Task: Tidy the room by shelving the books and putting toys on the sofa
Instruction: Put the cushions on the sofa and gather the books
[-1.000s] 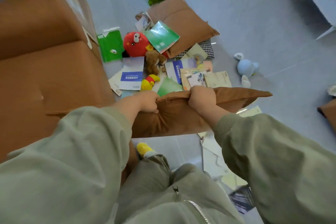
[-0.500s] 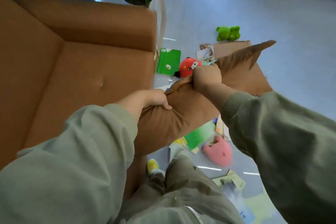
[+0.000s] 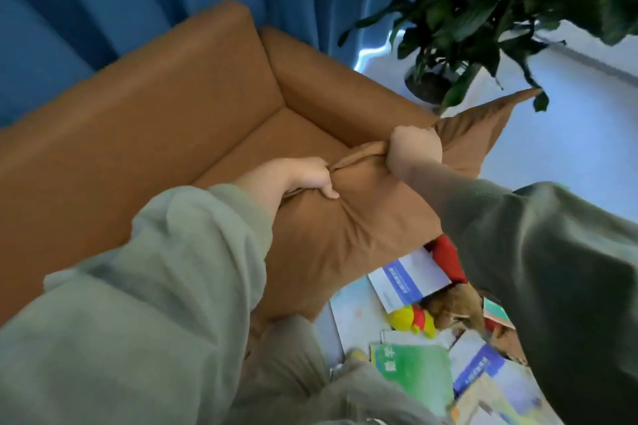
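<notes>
A brown cushion [image 3: 348,235] hangs over the right end of the brown sofa [image 3: 145,134], held by both hands. My left hand [image 3: 303,178] grips a fold of its upper edge. My right hand [image 3: 412,148] clutches the bunched fabric a little further right. On the floor below lie books: a white and blue one [image 3: 407,278], a green one [image 3: 414,366] and another blue one [image 3: 478,367]. Among them are a yellow plush bear [image 3: 409,319], a brown plush toy [image 3: 455,305] and a red plush toy [image 3: 447,257], partly hidden by my right sleeve.
A blue curtain [image 3: 103,3] hangs behind the sofa. A large potted plant [image 3: 483,10] stands at the sofa's right end. Pale floor [image 3: 569,134] extends to the right. My knees [image 3: 310,376] fill the bottom of the view.
I have turned left toward the sofa, carrying the cushion up from the floor pile to the sofa's right end. Both hands keep their grip on it.
</notes>
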Available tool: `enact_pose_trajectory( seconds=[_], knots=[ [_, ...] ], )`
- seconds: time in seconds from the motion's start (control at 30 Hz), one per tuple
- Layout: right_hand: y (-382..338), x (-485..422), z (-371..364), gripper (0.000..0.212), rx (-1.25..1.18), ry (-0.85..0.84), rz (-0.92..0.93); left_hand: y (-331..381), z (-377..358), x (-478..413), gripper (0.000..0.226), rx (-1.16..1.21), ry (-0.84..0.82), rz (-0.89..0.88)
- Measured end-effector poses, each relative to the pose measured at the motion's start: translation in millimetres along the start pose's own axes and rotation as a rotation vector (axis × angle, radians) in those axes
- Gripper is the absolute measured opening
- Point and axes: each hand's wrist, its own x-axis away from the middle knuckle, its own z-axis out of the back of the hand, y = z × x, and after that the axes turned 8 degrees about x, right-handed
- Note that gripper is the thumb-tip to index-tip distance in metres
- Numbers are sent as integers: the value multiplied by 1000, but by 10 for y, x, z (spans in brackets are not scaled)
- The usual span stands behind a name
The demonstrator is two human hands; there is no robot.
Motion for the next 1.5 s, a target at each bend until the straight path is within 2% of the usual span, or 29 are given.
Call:
enact_pose_trajectory(
  seconds=[0.3,0.43,0.67,0.8,0.97,1.13,1.2,1.27,1.3,1.37,1.43,1.5],
  knots=[
    [-1091,-1155,347,24,-91,145,92,-229,1663,-87,58,-9,148,29],
    [-1689,-1657,420,24,-72,136,136,-530,2392,-261,52,-31,199,16],
    [-2392,-2220,721,24,-11,127,210,-923,3191,-365,43,95,331,-34],
    [-2572,-2624,871,27,20,117,344,-975,3467,-397,56,135,481,-64],
    [-2726,-3069,883,52,26,-69,555,-1146,3712,-629,34,96,630,-10],
    [-2831,-3643,805,88,41,-124,740,-1078,3990,-866,52,-77,811,102],
    [-2869,-3865,795,104,81,-168,800,-1035,4095,-898,60,-172,797,154],
    [-2894,-4051,782,114,188,-160,869,-1042,4157,-908,80,-206,679,178],
    [-2903,-4128,766,110,253,-123,894,-1036,4151,-913,90,-186,604,193],
    [-2943,-4256,757,81,323,-17,941,-995,4100,-947,91,-210,569,228],
    [-3000,-4302,779,51,315,99,987,-982,4066,-972,68,-259,676,243],
    [-3039,-4324,817,41,307,211,1038,-1000,4063,-949,51,-245,764,238]
  ],
)
